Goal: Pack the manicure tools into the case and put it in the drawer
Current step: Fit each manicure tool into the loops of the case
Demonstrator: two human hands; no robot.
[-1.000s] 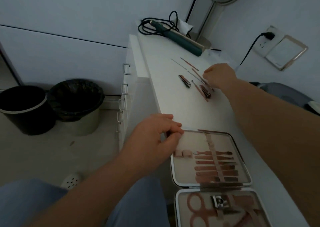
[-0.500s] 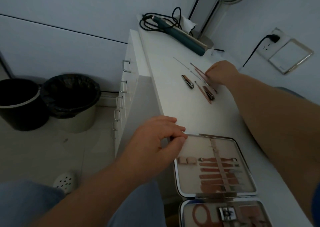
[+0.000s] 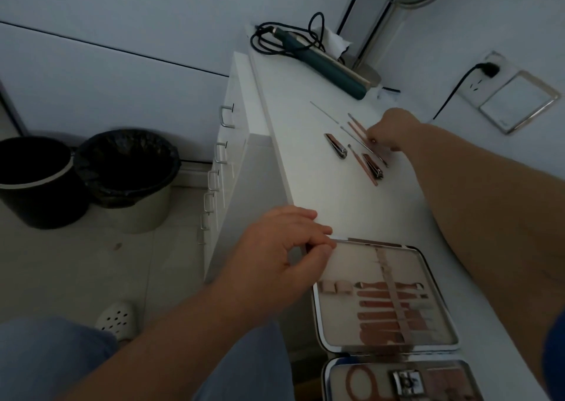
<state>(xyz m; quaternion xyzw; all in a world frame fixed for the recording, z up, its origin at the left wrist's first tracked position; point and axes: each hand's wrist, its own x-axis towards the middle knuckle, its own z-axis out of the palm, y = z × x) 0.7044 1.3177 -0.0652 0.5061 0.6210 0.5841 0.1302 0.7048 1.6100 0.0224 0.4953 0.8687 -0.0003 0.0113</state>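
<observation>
1. Open rectangular metal-rimmed manicure case lies flat on the white tabletop at the near end, both halves up. Upper half holds a row of rose-gold tools under a strap; lower half shows rose-gold scissors and a silver clipper.
2. Left hand: thumb and fingers pinch the case's upper-left corner, at the tabletop's left edge.
3. Right hand reaches to the loose tools mid-tabletop, fingers curled, fingertips on a thin rose-gold flat tool. Can't tell if the grip is closed on it or just touching.
4. Loose tools, well apart from the case: silver nail clipper on the left, second nail clipper just beside a rose-gold stick, thin silver probe farthest out.
5. Far end: dark green hair straightener with coiled black cord, round mirror stand.
6. Left of the tabletop: white drawer unit with metal handles; two dark bins on the floor.
</observation>
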